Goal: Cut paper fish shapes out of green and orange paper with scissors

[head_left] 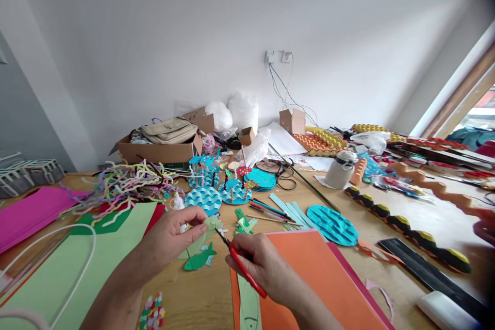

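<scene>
Now the person is working over a wooden table, with both hands nearly meeting in the middle. The left hand is pinching a light green paper piece between thumb and fingertips, keeping it raised just above the tabletop. The right hand is gripping a pair of red-handled scissors, fingers wrapped around the handles, and the blades are pointing up and left to the edge of that paper; whether they are parted or closed is too small to tell.

Just below the paper, a green paper fish is lying on the wood, overlapping lighter scraps. Beneath the right hand, a pale green strip bearing a drawn fish outline is resting along the left edge of an orange sheet. Near the left forearm, a large light green sheet is spreading across the table, and a cluster of coloured dots is sitting beside it.

Beyond the hands, a wavy blue disc is lying next to a white bottle, while a tangle of fuzzy stems is sprawling to the left. Farther right, a blue oval is touching some pale blue strips.
</scene>
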Available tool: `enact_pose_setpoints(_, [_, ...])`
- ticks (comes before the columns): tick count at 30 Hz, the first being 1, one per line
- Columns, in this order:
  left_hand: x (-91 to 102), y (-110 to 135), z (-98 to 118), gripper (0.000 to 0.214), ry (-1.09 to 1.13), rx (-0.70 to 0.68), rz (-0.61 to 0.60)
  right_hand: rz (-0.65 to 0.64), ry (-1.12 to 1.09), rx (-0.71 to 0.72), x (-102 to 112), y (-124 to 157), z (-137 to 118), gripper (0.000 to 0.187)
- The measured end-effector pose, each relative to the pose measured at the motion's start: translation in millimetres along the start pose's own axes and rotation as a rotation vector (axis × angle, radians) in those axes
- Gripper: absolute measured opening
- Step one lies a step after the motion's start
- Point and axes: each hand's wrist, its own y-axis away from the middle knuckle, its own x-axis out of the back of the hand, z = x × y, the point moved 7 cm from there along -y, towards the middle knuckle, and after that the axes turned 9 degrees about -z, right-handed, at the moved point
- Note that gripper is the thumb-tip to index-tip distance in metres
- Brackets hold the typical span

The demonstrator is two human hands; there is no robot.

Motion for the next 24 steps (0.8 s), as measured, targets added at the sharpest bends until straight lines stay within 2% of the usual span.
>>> enact_pose_setpoints(5, [-6.0, 0.1, 8.1, 0.023, 0.006, -0.016, 0.027, -0.015, -0.175, -0.001, -3.5, -1.6, 0.4, 0.032])
enact_pose_setpoints(10, [-12.3, -2.4, 5.5, 0.023, 0.085, 0.007, 0.084, 0.000, -0.375, -0.063, -7.5, -3.4, 5.7, 0.022])
enact_pose_setpoints(13, [-13.7, -5.1, 6.9, 0.021, 0.149, -0.008, 0.147, 0.010, -0.444, -0.074, -9.4, -4.1, 7.8, 0.022])
enact_pose_setpoints(17, [-18.3, -8.1, 7.5, 0.021, 0.226, -0.001, 0.144, 0.019, -0.505, -0.073, -13.0, -5.8, 10.0, 0.022])
enact_pose_setpoints(19, [-20.1, -8.3, 4.4, 0.021, 0.250, 0.031, 0.141, 0.025, -0.526, -0.072, -15.8, -7.0, 11.3, 0.024])
enact_pose_setpoints(24, [-25.2, -7.3, 1.8, 0.021, 0.293, 0.051, 0.139, 0.042, -0.558, -0.020, -22.6, -10.2, 10.9, 0.045])
